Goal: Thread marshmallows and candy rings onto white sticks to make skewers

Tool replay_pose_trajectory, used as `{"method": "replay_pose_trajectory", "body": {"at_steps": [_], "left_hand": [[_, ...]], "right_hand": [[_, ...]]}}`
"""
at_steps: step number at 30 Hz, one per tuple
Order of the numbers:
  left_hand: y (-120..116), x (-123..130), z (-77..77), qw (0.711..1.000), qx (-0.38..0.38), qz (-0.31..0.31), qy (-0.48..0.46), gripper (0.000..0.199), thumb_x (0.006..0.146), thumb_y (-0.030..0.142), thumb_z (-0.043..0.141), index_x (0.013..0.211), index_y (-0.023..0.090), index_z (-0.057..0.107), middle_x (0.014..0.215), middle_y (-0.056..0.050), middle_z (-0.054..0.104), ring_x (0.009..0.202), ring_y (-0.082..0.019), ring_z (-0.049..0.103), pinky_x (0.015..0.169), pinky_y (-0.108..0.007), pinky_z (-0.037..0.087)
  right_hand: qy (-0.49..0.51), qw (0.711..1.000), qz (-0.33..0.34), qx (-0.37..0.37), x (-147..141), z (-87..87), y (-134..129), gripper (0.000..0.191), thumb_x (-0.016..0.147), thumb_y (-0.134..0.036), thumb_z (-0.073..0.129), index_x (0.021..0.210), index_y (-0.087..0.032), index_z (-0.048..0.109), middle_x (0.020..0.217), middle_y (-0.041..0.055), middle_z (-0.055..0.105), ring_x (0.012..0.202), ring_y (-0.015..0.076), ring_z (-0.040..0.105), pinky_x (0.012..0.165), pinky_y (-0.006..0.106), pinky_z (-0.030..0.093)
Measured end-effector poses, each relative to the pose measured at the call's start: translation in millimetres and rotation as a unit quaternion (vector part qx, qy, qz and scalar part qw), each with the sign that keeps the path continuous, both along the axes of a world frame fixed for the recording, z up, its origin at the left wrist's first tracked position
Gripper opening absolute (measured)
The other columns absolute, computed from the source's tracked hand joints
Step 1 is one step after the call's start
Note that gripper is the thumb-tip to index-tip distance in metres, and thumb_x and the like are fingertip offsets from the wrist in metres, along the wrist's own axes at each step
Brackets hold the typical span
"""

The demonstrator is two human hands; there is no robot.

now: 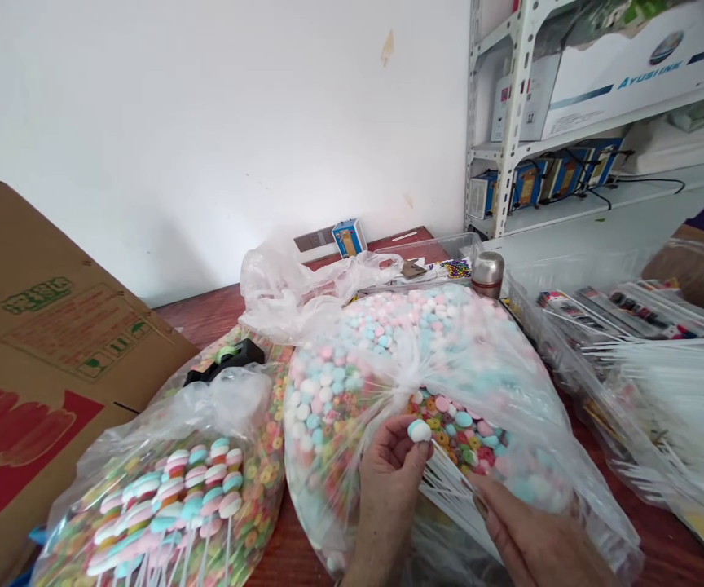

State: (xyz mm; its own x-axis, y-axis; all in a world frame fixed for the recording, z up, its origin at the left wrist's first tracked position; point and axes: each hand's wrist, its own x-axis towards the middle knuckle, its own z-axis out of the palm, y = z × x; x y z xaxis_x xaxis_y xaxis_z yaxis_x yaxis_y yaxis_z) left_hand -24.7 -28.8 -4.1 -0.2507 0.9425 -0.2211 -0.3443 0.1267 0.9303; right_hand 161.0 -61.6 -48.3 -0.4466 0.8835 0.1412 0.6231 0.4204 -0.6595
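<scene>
My left hand [392,469] is closed, pinching a pale blue and white marshmallow [419,430] between thumb and fingers. Thin white sticks [453,481] lie between my hands. My right hand [523,526] is closed at their near end, its fingertips pressed on a white stick; its other fingers are partly hidden. Both hands are over a large clear plastic bag [404,375] of pastel marshmallows and colourful ring-shaped candies [459,436], seen through its opening. To the left, finished-looking marshmallow skewers [190,497] in pink, blue and white lie on another bag of candy rings [260,473].
An open cardboard box [83,342] stands at left. A black tape dispenser [230,359] rests by the left bag. Behind are a crumpled plastic bag [291,285] and a metal-topped container [487,273]. Clear bins [547,350] with packets and white sticks line the right, below metal shelving [514,98].
</scene>
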Motion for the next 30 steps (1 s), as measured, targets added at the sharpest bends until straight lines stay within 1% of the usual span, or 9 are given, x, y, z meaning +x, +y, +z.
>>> {"method": "replay_pose_trajectory", "body": {"at_steps": [3, 9, 13, 16, 21, 24, 26, 28, 30], "left_hand": [[-1, 2, 2.4, 1.0, 0.001, 0.004, 0.014, 0.03, 0.066, 0.022, 0.085, 0.092, 0.017, 0.071, 0.084, -0.004, 0.077, 0.08, -0.018, 0.07, 0.071, -0.024, 0.054], [-2, 2, 2.6, 1.0, 0.0, -0.008, 0.02, 0.027, 0.067, 0.02, 0.083, 0.09, 0.017, 0.07, 0.082, -0.004, 0.077, 0.079, -0.018, 0.071, 0.071, -0.024, 0.054], [-2, 2, -5.5, 0.998, 0.019, -0.029, 0.055, 0.026, 0.068, 0.023, 0.082, 0.09, 0.017, 0.07, 0.083, -0.005, 0.078, 0.077, -0.018, 0.071, 0.068, -0.024, 0.055], [-4, 1, -15.0, 0.992, 0.053, -0.056, 0.096, 0.022, 0.072, 0.024, 0.079, 0.091, 0.019, 0.071, 0.082, -0.005, 0.077, 0.076, -0.018, 0.071, 0.067, -0.024, 0.054], [-11, -4, -28.1, 0.981, 0.07, -0.09, 0.16, 0.017, 0.079, 0.025, 0.074, 0.095, 0.022, 0.073, 0.086, -0.006, 0.077, 0.078, -0.021, 0.071, 0.07, -0.028, 0.056], [-16, -5, -32.5, 0.973, 0.063, -0.089, 0.202, 0.019, 0.08, 0.025, 0.072, 0.099, 0.023, 0.073, 0.091, -0.007, 0.077, 0.082, -0.023, 0.072, 0.073, -0.032, 0.057], [-20, -4, -34.2, 0.968, 0.065, -0.088, 0.226, 0.02, 0.082, 0.023, 0.07, 0.101, 0.023, 0.073, 0.092, -0.007, 0.076, 0.082, -0.023, 0.072, 0.074, -0.033, 0.058], [-24, -1, -35.2, 0.955, 0.091, -0.094, 0.267, 0.02, 0.083, 0.019, 0.066, 0.101, 0.024, 0.072, 0.092, -0.006, 0.076, 0.083, -0.022, 0.072, 0.075, -0.032, 0.058], [-27, 1, -35.7, 0.93, 0.134, -0.107, 0.325, 0.023, 0.084, 0.013, 0.061, 0.1, 0.025, 0.073, 0.093, -0.005, 0.076, 0.085, -0.021, 0.072, 0.077, -0.031, 0.058]], "right_hand": [[-0.002, 1.0, 0.019, -0.017, -5, 1.2, -1, 0.041, 0.1, -0.03, 0.032, 0.13, -0.024, 0.06, 0.112, 0.008, 0.076, 0.082, 0.0226, 0.077, 0.063, 0.026, 0.058], [0.026, 0.999, 0.009, -0.045, -12, 12.1, 2, 0.037, 0.098, -0.03, 0.034, 0.117, -0.026, 0.066, 0.089, 0.0048, 0.078, 0.079, 0.0221, 0.076, 0.067, 0.026, 0.057], [0.048, 0.996, -0.007, -0.072, -14, 20.3, 2, 0.033, 0.096, -0.026, 0.036, 0.106, -0.024, 0.067, 0.083, 0.0044, 0.076, 0.077, 0.0212, 0.074, 0.068, 0.026, 0.054], [0.042, 0.993, 0.003, -0.108, -17, 24.0, 0, 0.033, 0.097, -0.025, 0.032, 0.098, -0.023, 0.065, 0.084, 0.005, 0.075, 0.077, 0.0206, 0.073, 0.069, 0.026, 0.052], [0.055, 0.991, -0.001, -0.119, -22, 23.3, -1, 0.03, 0.098, -0.024, 0.031, 0.094, -0.023, 0.06, 0.083, 0.0037, 0.074, 0.075, 0.02, 0.07, 0.067, 0.027, 0.049], [0.073, 0.99, -0.009, -0.122, -26, 21.3, -4, 0.029, 0.098, -0.025, 0.031, 0.093, -0.024, 0.059, 0.08, 0.0027, 0.073, 0.073, 0.0192, 0.069, 0.065, 0.026, 0.047], [0.077, 0.989, -0.013, -0.122, -29, 19.1, -5, 0.028, 0.098, -0.025, 0.03, 0.096, -0.023, 0.059, 0.082, 0.0035, 0.073, 0.075, 0.0192, 0.069, 0.065, 0.026, 0.046], [0.068, 0.99, -0.022, -0.121, -33, 16.3, -5, 0.03, 0.098, -0.024, 0.028, 0.096, -0.023, 0.058, 0.084, 0.0044, 0.073, 0.076, 0.0194, 0.069, 0.066, 0.027, 0.046], [0.045, 0.991, -0.034, -0.121, -35, 13.8, -1, 0.032, 0.099, -0.023, 0.026, 0.095, -0.022, 0.058, 0.084, 0.0048, 0.073, 0.076, 0.0198, 0.07, 0.065, 0.028, 0.046]]}}
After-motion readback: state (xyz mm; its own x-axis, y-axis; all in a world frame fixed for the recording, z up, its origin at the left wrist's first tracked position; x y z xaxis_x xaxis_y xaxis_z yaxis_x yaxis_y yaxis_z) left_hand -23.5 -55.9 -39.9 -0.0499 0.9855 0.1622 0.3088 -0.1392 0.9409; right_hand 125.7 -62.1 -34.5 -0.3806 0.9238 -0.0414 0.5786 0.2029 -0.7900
